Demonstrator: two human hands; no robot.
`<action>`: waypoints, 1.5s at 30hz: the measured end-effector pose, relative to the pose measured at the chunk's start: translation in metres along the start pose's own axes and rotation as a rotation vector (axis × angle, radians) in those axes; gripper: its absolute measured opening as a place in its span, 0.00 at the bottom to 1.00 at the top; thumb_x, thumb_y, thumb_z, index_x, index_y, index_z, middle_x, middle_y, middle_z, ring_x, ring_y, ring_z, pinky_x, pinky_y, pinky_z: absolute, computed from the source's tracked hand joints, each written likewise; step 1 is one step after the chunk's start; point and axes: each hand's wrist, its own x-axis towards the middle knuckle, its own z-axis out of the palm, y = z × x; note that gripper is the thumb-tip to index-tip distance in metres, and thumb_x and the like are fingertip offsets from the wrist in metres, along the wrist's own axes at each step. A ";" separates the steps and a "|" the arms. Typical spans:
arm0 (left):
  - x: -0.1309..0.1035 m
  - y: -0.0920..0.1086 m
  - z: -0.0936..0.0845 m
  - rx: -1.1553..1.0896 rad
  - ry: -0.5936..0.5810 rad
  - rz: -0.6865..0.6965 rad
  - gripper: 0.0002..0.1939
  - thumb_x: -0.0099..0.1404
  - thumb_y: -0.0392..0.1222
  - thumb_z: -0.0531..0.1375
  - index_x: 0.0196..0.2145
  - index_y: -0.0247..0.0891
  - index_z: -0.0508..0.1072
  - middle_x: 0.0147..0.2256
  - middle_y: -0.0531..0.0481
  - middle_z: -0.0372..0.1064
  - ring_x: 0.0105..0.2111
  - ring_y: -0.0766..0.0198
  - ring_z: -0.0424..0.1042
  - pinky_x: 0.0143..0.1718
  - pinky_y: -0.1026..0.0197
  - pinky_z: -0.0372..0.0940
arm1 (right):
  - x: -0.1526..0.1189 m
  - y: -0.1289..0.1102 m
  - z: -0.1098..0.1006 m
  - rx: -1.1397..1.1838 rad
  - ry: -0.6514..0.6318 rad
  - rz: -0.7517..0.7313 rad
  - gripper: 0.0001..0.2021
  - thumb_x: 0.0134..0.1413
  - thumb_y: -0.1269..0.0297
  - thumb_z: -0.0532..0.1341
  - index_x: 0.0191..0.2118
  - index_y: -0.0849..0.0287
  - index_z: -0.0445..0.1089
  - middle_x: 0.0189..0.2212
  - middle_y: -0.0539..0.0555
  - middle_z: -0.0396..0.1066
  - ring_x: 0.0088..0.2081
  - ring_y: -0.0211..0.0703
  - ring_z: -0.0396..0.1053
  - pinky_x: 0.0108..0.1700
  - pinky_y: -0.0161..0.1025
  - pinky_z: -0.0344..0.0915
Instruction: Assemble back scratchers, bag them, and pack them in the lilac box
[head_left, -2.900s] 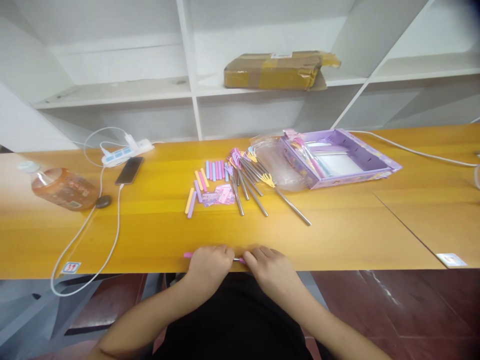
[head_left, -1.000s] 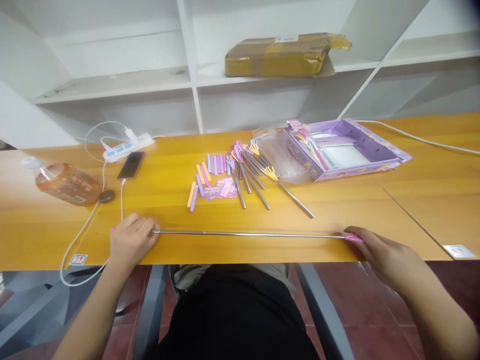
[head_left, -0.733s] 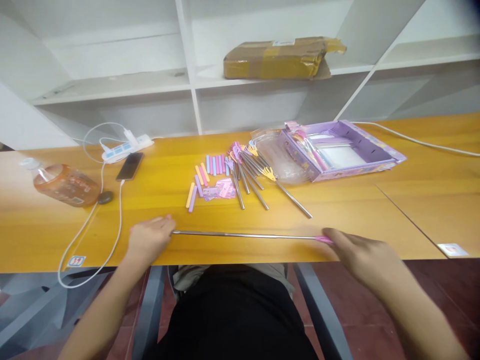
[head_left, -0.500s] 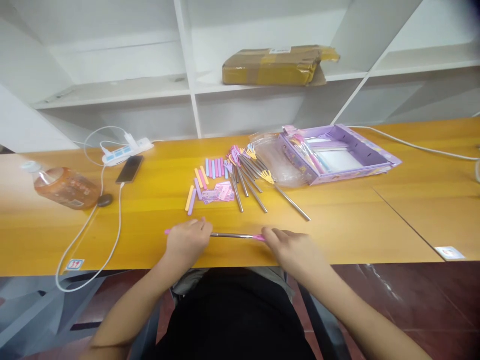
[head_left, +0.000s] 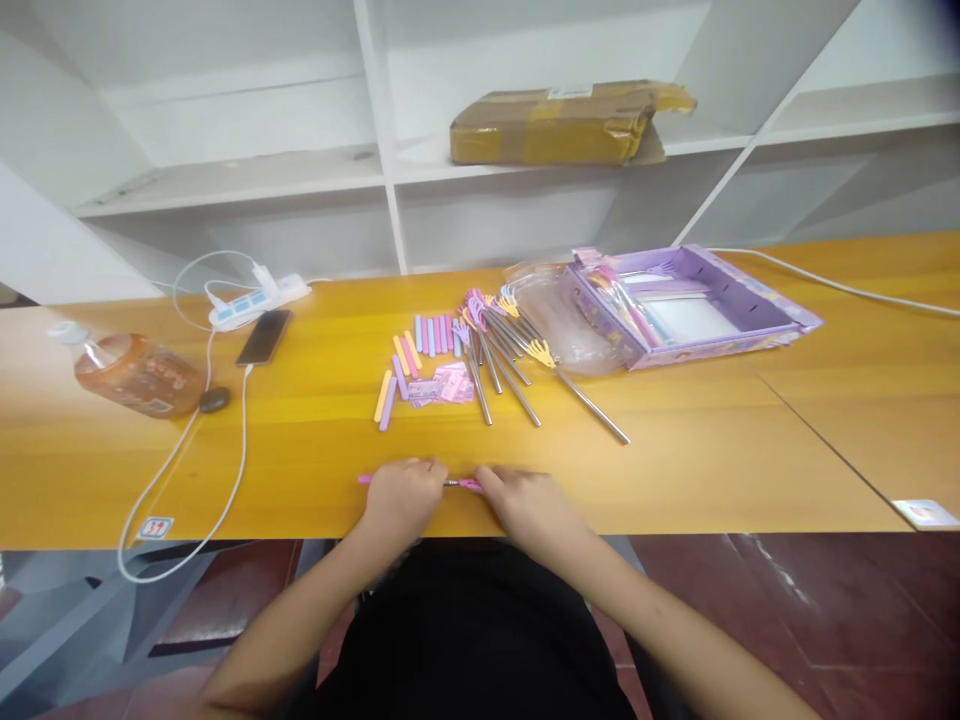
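Observation:
Low over the table's front edge, a telescopic back scratcher (head_left: 452,483) lies level between my hands. My left hand (head_left: 406,500) is closed round its pink grip, whose end pokes out on the left. My right hand (head_left: 527,508) is closed on the pink head, most of which it hides. Only a short piece of metal rod shows between them. Beyond lie several back scratcher rods with coloured hand-shaped heads (head_left: 540,352). Loose coloured grip sleeves (head_left: 388,402) lie left of them, with pink printed cards (head_left: 448,384) alongside.
A purple tray box (head_left: 720,350) holding more pieces stands right, beside clear plastic wrap (head_left: 555,325). On the left are a bottle (head_left: 139,372), a phone (head_left: 264,338), a power strip (head_left: 262,302) and looping white cables. A taped carton (head_left: 555,125) sits on the shelf.
My hands have come closer together, the right one moving left and the left one slightly right. The back scratcher's visible rod between them is much shorter.

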 end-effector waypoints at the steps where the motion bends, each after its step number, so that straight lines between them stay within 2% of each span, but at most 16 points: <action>1: 0.000 -0.001 -0.001 -0.011 -0.019 -0.004 0.11 0.71 0.29 0.59 0.38 0.36 0.82 0.33 0.38 0.82 0.34 0.51 0.82 0.33 0.57 0.68 | 0.001 0.001 -0.003 0.023 -0.015 -0.009 0.06 0.80 0.68 0.58 0.45 0.57 0.69 0.37 0.55 0.80 0.35 0.45 0.79 0.32 0.40 0.54; 5: 0.002 -0.002 -0.002 -0.010 -0.053 -0.017 0.09 0.70 0.31 0.60 0.37 0.37 0.81 0.33 0.40 0.82 0.34 0.52 0.83 0.33 0.58 0.68 | 0.004 0.003 -0.011 0.061 -0.041 -0.005 0.04 0.75 0.73 0.60 0.45 0.57 0.70 0.39 0.55 0.82 0.36 0.47 0.80 0.35 0.40 0.57; 13: 0.004 0.000 -0.008 -0.014 -0.083 -0.056 0.10 0.71 0.33 0.59 0.39 0.37 0.83 0.34 0.39 0.83 0.36 0.50 0.84 0.35 0.57 0.69 | 0.003 0.003 -0.015 0.051 -0.041 -0.002 0.05 0.76 0.73 0.60 0.46 0.57 0.70 0.37 0.53 0.80 0.35 0.45 0.78 0.35 0.39 0.57; 16: 0.001 0.006 -0.016 0.007 -0.090 -0.101 0.10 0.72 0.33 0.59 0.37 0.36 0.82 0.31 0.39 0.82 0.32 0.51 0.84 0.32 0.57 0.68 | -0.001 0.007 -0.013 0.006 0.051 -0.038 0.06 0.76 0.74 0.59 0.44 0.57 0.70 0.36 0.52 0.77 0.33 0.44 0.76 0.35 0.39 0.58; 20: -0.007 0.008 -0.028 0.066 -0.104 -0.129 0.11 0.72 0.32 0.59 0.38 0.36 0.82 0.30 0.39 0.82 0.30 0.50 0.84 0.29 0.58 0.68 | -0.010 0.026 -0.013 -0.115 0.268 -0.178 0.08 0.74 0.76 0.57 0.48 0.58 0.70 0.36 0.53 0.75 0.33 0.45 0.72 0.35 0.40 0.59; 22: -0.012 -0.003 -0.031 0.113 -0.087 -0.120 0.11 0.72 0.31 0.58 0.38 0.36 0.82 0.31 0.39 0.82 0.30 0.49 0.85 0.29 0.58 0.68 | -0.020 0.047 -0.014 -0.198 0.377 -0.230 0.10 0.74 0.77 0.56 0.52 0.59 0.71 0.35 0.54 0.75 0.33 0.45 0.71 0.35 0.41 0.60; 24: -0.020 -0.027 -0.031 0.154 -0.038 -0.105 0.12 0.70 0.30 0.58 0.39 0.36 0.82 0.31 0.39 0.83 0.31 0.48 0.85 0.29 0.58 0.68 | -0.039 0.080 -0.014 -0.279 0.470 -0.261 0.13 0.74 0.78 0.55 0.56 0.58 0.71 0.35 0.54 0.76 0.34 0.46 0.72 0.37 0.41 0.62; 26: -0.034 -0.064 -0.027 0.193 0.031 -0.109 0.13 0.68 0.28 0.58 0.39 0.36 0.83 0.30 0.40 0.83 0.32 0.47 0.85 0.28 0.58 0.68 | -0.066 0.124 -0.015 -0.302 0.553 -0.257 0.16 0.74 0.78 0.57 0.60 0.57 0.70 0.39 0.56 0.80 0.37 0.45 0.75 0.42 0.41 0.65; 28: -0.051 -0.106 -0.023 0.242 0.123 -0.129 0.15 0.67 0.29 0.57 0.41 0.37 0.83 0.29 0.41 0.83 0.31 0.48 0.85 0.27 0.60 0.67 | -0.100 0.170 -0.015 -0.339 0.629 -0.189 0.17 0.74 0.75 0.61 0.63 0.56 0.70 0.36 0.55 0.80 0.37 0.45 0.76 0.44 0.41 0.67; 30: -0.069 -0.144 -0.017 0.269 0.177 -0.071 0.16 0.67 0.30 0.55 0.40 0.38 0.83 0.29 0.43 0.83 0.30 0.50 0.85 0.26 0.60 0.66 | -0.133 0.208 -0.013 -0.426 0.609 -0.183 0.17 0.73 0.72 0.65 0.63 0.55 0.71 0.35 0.55 0.80 0.36 0.44 0.77 0.44 0.41 0.67; 32: -0.081 -0.167 -0.011 0.265 0.207 0.002 0.16 0.69 0.30 0.55 0.41 0.39 0.83 0.32 0.42 0.85 0.31 0.52 0.85 0.27 0.60 0.67 | -0.159 0.231 -0.011 -0.437 0.593 -0.126 0.16 0.74 0.72 0.65 0.62 0.54 0.72 0.34 0.55 0.81 0.34 0.43 0.77 0.43 0.41 0.67; 35: -0.085 -0.176 -0.003 0.219 0.201 0.050 0.16 0.70 0.30 0.54 0.39 0.39 0.82 0.31 0.44 0.84 0.30 0.52 0.85 0.26 0.60 0.67 | -0.175 0.237 -0.010 -0.385 0.529 -0.076 0.15 0.76 0.71 0.64 0.62 0.53 0.74 0.36 0.57 0.82 0.33 0.44 0.78 0.41 0.42 0.67; 38: -0.081 -0.171 -0.001 0.181 0.192 0.034 0.15 0.69 0.31 0.54 0.38 0.39 0.82 0.30 0.45 0.84 0.31 0.53 0.85 0.27 0.61 0.67 | -0.172 0.226 -0.012 -0.385 0.532 -0.050 0.11 0.77 0.69 0.62 0.58 0.54 0.77 0.36 0.58 0.81 0.33 0.44 0.78 0.38 0.41 0.67; 41: -0.079 -0.166 -0.009 0.159 0.221 0.060 0.12 0.71 0.34 0.56 0.40 0.41 0.80 0.31 0.47 0.83 0.31 0.56 0.83 0.29 0.61 0.68 | -0.166 0.219 -0.015 -0.433 0.537 -0.034 0.11 0.76 0.68 0.64 0.58 0.55 0.77 0.36 0.57 0.81 0.34 0.44 0.79 0.40 0.40 0.68; 45: -0.084 -0.162 -0.030 0.240 0.363 0.082 0.10 0.76 0.38 0.57 0.35 0.42 0.76 0.30 0.50 0.79 0.28 0.59 0.78 0.29 0.59 0.62 | -0.166 0.222 -0.016 -0.437 0.711 -0.043 0.11 0.74 0.70 0.63 0.56 0.54 0.78 0.34 0.54 0.82 0.34 0.46 0.79 0.44 0.41 0.70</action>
